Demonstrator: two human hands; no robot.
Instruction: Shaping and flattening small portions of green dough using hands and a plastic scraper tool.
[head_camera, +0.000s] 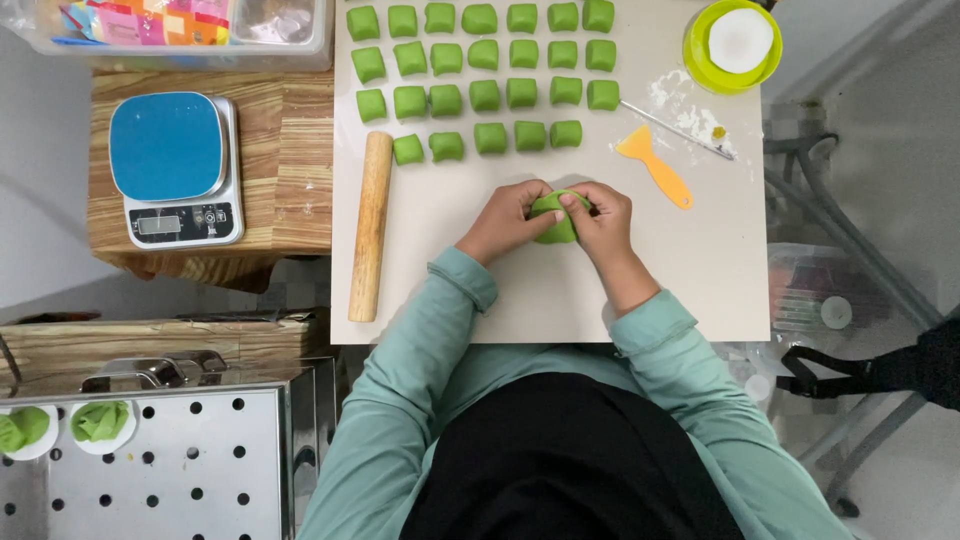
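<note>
Green dough ball (553, 222) sits at the frame's centre on the pale board (720, 260), mostly hidden by the left hand (505, 217) and right hand (600, 218) pressed together around it. Top-row dough pieces (480, 95) are cut off.

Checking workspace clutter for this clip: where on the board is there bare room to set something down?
Bare board lies between the rolling pin and the left hand, and below the orange scraper right of the right hand. The top is crowded with rows of green dough pieces.
</note>
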